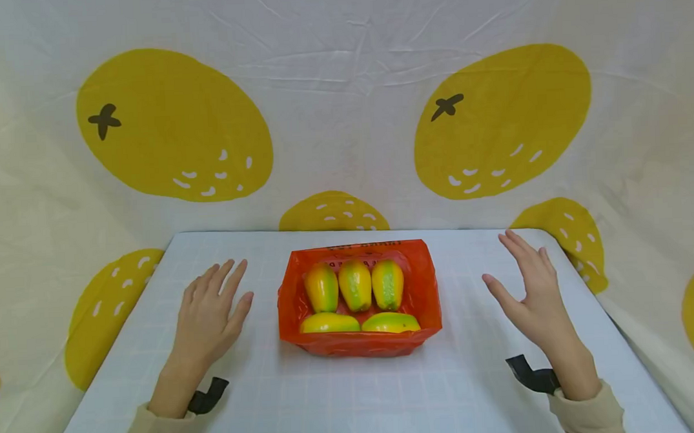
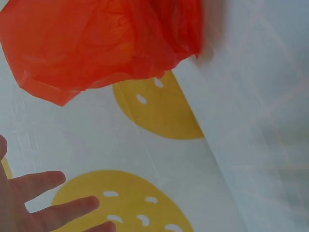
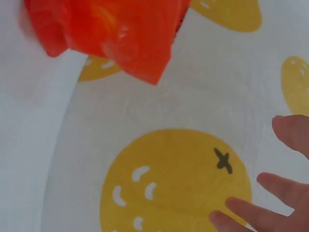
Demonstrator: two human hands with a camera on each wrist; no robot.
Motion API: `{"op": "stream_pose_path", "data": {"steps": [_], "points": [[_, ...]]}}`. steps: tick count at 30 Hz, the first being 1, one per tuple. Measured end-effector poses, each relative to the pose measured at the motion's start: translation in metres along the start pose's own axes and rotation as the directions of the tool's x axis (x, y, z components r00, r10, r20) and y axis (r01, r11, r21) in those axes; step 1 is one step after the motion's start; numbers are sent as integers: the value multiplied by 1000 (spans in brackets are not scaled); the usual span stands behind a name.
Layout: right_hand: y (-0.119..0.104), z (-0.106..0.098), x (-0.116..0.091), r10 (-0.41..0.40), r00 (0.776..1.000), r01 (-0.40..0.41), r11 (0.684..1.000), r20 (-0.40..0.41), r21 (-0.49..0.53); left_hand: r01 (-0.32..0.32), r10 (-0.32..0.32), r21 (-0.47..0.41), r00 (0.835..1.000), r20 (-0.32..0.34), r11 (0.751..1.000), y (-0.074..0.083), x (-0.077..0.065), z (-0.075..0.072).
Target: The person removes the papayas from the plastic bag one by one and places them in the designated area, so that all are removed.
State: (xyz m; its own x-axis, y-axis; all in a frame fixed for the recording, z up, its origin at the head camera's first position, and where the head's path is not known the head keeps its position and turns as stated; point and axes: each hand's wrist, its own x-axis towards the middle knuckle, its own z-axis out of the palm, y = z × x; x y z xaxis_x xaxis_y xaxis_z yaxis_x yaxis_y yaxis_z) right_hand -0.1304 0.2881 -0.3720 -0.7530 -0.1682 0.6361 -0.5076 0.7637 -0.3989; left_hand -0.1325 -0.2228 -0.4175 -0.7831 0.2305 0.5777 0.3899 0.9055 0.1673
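Observation:
An opened red plastic bag (image 1: 361,345) stands at the middle of the table, its mouth spread wide. Inside it lie several yellow-green mangoes (image 1: 355,286), three at the back and two along the front. To the left of the bag, my left hand (image 1: 211,313) is held with its fingers spread, touching nothing. My right hand (image 1: 533,292) is on the bag's other side, thumb apart and fingers extended, also holding nothing. Both wrist views show the bag's red side (image 2: 96,43), apart from the fingers.
The table (image 1: 332,404) has a pale cloth with a faint grid. Behind and beside it hangs a white curtain (image 1: 343,132) printed with large yellow fruits. A black strap (image 1: 209,395) is on the left wrist, and another black strap (image 1: 531,375) on the right.

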Motion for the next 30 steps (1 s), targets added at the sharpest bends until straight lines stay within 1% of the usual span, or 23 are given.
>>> {"op": "stream_pose_path", "data": {"steps": [2,4,9,14,19,23,25,30], "points": [[-6,-1,1,-1,1000,1,1000,-13,30,-13,13,-30,1000,-26,999,4,0,1],[-11,-1,4,-6,1000,8,998,-25,57,-17,15,-64,999,-36,998,9,1,1],[-23,0,9,1,999,3,995,-41,98,1,-4,-132,1000,-17,991,23,1,5],[-32,2,12,33,999,-29,987,-24,156,-10,9,-165,1000,-8,986,32,3,9],[-41,3,17,73,997,-71,976,1,207,-32,33,-178,999,3,984,39,5,12],[-50,3,23,101,995,-101,961,14,258,-39,44,-182,999,26,983,44,7,14],[-54,3,27,108,994,-110,952,21,285,-33,42,-181,998,47,983,47,9,14],[-62,7,37,113,993,-120,933,40,340,-13,31,-142,992,120,990,54,15,12]]}}
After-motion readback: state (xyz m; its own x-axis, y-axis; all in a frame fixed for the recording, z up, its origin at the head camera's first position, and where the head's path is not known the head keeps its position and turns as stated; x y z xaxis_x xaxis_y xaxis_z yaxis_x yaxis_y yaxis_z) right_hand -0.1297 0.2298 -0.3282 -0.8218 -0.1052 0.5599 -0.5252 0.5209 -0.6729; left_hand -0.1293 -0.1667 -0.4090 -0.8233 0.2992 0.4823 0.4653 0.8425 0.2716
